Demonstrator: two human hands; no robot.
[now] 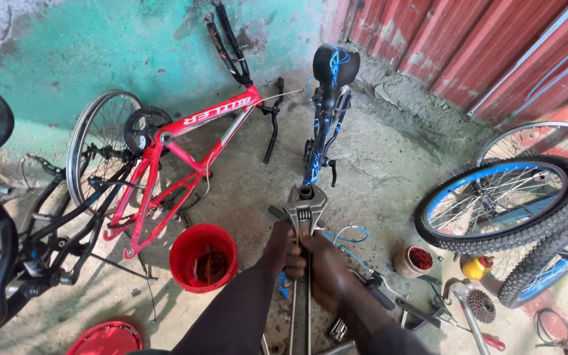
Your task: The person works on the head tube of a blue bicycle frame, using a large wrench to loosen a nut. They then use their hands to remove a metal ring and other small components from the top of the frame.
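At lower centre of the frame our left hand (283, 253) and right hand (327, 269) each have a closed grip on a large adjustable wrench (304, 217), its head set on a blue bike's (320, 141) fitting. We judge it could slip and topple the red bucket (203, 256) just left.

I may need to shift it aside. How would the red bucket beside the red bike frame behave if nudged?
The red bucket looks like thin plastic, so probably light and prone to sliding on the concrete floor. Rusty parts inside may add weight. Its wide mouth suggests it would not tip easily.
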